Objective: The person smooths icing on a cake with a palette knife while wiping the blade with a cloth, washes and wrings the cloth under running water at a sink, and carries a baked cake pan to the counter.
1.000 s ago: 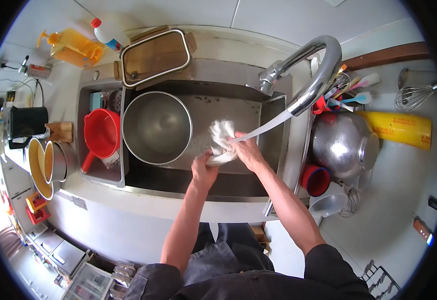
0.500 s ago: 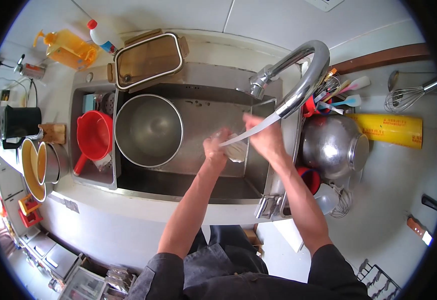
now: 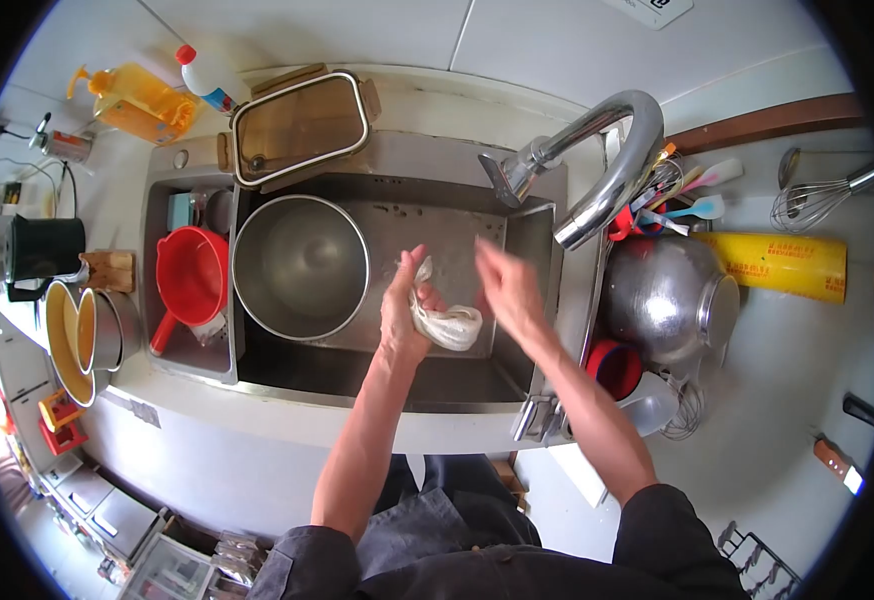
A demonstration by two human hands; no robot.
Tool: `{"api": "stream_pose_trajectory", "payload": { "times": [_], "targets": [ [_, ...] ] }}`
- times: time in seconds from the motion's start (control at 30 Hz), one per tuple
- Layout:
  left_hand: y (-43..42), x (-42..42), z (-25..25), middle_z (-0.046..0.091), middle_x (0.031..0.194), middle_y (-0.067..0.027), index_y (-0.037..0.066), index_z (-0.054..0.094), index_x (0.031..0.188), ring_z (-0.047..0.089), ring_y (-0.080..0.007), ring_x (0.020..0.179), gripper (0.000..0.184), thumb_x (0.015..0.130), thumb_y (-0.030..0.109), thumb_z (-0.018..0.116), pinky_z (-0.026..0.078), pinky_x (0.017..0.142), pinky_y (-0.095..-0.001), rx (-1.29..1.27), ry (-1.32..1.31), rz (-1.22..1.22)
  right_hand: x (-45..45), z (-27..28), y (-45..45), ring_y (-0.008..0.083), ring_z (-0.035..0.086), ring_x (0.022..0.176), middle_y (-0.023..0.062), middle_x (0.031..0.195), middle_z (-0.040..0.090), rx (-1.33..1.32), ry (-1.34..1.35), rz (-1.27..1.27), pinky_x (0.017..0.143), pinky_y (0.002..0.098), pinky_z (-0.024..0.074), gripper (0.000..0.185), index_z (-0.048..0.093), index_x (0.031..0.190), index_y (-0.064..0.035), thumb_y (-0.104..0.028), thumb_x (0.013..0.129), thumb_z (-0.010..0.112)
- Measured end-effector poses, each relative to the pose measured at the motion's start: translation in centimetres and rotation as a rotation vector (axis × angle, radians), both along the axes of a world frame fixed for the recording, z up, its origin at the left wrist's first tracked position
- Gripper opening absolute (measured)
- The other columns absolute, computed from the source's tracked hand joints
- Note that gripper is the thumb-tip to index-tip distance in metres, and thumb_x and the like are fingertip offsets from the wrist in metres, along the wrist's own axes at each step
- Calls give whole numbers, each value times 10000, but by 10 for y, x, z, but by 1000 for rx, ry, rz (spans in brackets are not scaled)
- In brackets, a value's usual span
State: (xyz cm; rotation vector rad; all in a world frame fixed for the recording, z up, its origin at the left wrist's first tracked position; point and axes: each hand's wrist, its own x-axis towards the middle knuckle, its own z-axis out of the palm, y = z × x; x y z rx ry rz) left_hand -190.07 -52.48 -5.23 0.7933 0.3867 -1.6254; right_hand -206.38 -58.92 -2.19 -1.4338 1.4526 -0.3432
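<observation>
A wet white cloth [image 3: 448, 327], bunched and twisted, hangs over the sink basin [image 3: 497, 290]. My left hand [image 3: 407, 318] grips it, the cloth passing between thumb and fingers. To its right, my right hand [image 3: 513, 290] has its fingers stretched out, slightly blurred, with nothing in them. The chrome faucet [image 3: 612, 150] arches above and to the right, no stream coming from its spout. Beside my left hand stands a large round metal pot [image 3: 300, 267] in the basin.
A red ladle-like scoop [image 3: 193, 275] sits in the small left compartment. A glass container with a brown tint [image 3: 300, 127] rests on the back rim. Right of the sink are an upturned metal bowl [image 3: 662, 290], a yellow roll [image 3: 782, 265] and a whisk [image 3: 817, 203].
The running water has stopped, and the faucet lever sits in a different position. My right hand has moved slightly down and left. The cloth now shows more fully in my left hand.
</observation>
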Motion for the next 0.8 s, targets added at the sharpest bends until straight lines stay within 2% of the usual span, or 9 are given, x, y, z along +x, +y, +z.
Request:
{"api": "stream_pose_trajectory", "payload": {
  "times": [0.1, 0.17, 0.3, 0.37, 0.5, 0.53, 0.67, 0.7, 0.8],
  "targets": [
    [-13, 1, 27, 406, 559, 2, 75, 655, 865, 395, -138, 485, 513, 1039, 531, 497, 455, 581, -296, -60, 172, -41, -13, -3, 69, 240, 673, 534, 129, 703, 696, 764, -387, -58, 455, 313, 508, 334, 619, 1222, -88, -355, 1035, 548],
    [-19, -6, 38, 347, 476, -14, 62, 617, 633, 404, -181, 451, 715, 1051, 591, 379, 524, 652, -355, -308, 214, -55, -21, -17, 101, 270, 730, 710, 225, 890, 722, 1305, -1099, -244, 488, 313, 572, 495, 479, 1410, -108, -415, 1027, 546],
    [-33, -12, 48, 295, 384, -32, 62, 538, 482, 377, -213, 360, 821, 1074, 569, 282, 541, 703, -408, -487, 324, -263, 25, 36, 104, 264, 727, 906, 349, 1275, 594, 1171, -1429, -469, 499, 352, 605, 566, 483, 1414, -120, -531, 1024, 483],
    [-43, -8, 49, 302, 371, -16, 59, 555, 510, 342, -180, 332, 797, 1093, 520, 266, 489, 624, -361, -561, 450, -279, 32, 36, 101, 280, 679, 1065, 385, 1502, 353, 1274, -1970, -691, 539, 346, 634, 671, 421, 1493, -115, -573, 1007, 486],
    [-50, -6, 57, 317, 376, -1, 63, 538, 523, 313, -144, 298, 770, 1095, 510, 284, 392, 447, -307, -579, 470, -314, 35, 40, 86, 189, 661, 726, 372, 1385, 472, 1311, -2182, -536, 482, 265, 595, 697, 408, 1482, -33, -508, 995, 560],
    [-51, -5, 59, 322, 379, 7, 66, 510, 522, 300, -135, 277, 764, 1100, 507, 273, 346, 387, -294, -578, 421, -313, 33, 41, 85, 120, 551, 577, 246, 1123, 613, 1287, -2075, -589, 395, 221, 471, 603, 483, 1369, -5, -448, 980, 612],
    [-50, -6, 54, 303, 386, 29, 101, 520, 559, 288, -122, 273, 635, 1046, 509, 498, 282, 300, -263, -240, 97, -285, 23, 35, 76, 63, 404, 562, 20, 772, 478, 1246, -1606, -453, 412, 210, 245, 304, 507, 999, -72, -359, 983, 605],
    [-51, -4, 51, 303, 386, 29, 101, 520, 559, 288, -122, 273, 635, 1046, 509, 498, 282, 300, -263, -242, 94, -280, 23, 33, 69, 63, 404, 562, 20, 772, 478, 1251, -1604, -447, 412, 210, 245, 304, 507, 999, -72, -359, 983, 605],
    [-47, 0, 41, 284, 400, 38, 114, 533, 598, 279, -115, 286, 581, 978, 545, 612, 262, 302, -255, -8, -123, -336, 25, 38, 56, 86, 442, 542, 8, 700, 514, 943, -725, -200, 426, 259, 313, 230, 577, 886, -35, -250, 924, 651]
  ]
}}
